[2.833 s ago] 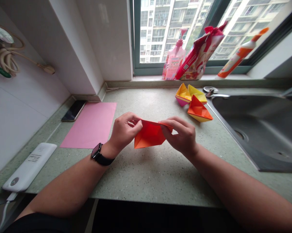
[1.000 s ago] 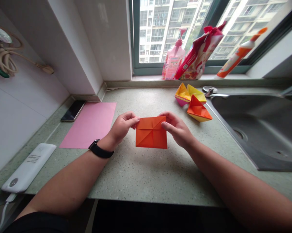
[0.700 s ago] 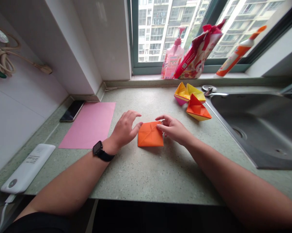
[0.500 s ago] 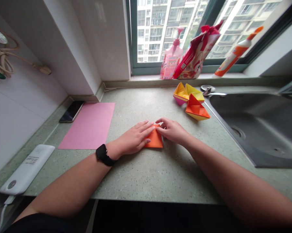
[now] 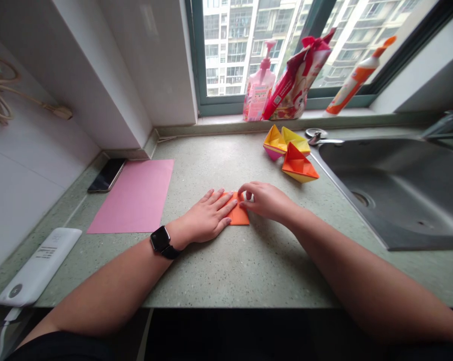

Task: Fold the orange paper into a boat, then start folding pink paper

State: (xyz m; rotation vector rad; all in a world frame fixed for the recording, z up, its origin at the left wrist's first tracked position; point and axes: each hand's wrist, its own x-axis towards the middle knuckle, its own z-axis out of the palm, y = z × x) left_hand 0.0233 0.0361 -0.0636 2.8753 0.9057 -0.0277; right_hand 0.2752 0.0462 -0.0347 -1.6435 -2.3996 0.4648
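A small folded piece of orange paper [image 5: 240, 216] lies on the counter in front of me. My left hand [image 5: 211, 215] rests flat over its left part, fingers spread and pressing it down; this covers much of the sheet. At the paper's upper right edge, the curled fingers and thumb of my right hand [image 5: 262, 200] come together in a pinch on it. Beyond that hand stand several folded paper boats: an orange-red one [image 5: 299, 165] in front, with yellow ones [image 5: 296, 140] behind it.
Pink paper [image 5: 132, 198] lies flat at the left, beside a phone [image 5: 106, 175] and a white power bank [image 5: 40, 265] with a cable. A steel sink [image 5: 399, 195] is at the right. On the windowsill stand a pink pump bottle [image 5: 259, 95], a red bag [image 5: 296, 85] and an orange-white bottle [image 5: 356, 85].
My right hand's fingers have curled closer together at the orange paper's upper right edge. My left hand stays flat on it, fingers slightly more spread. The whole view has shifted a little.
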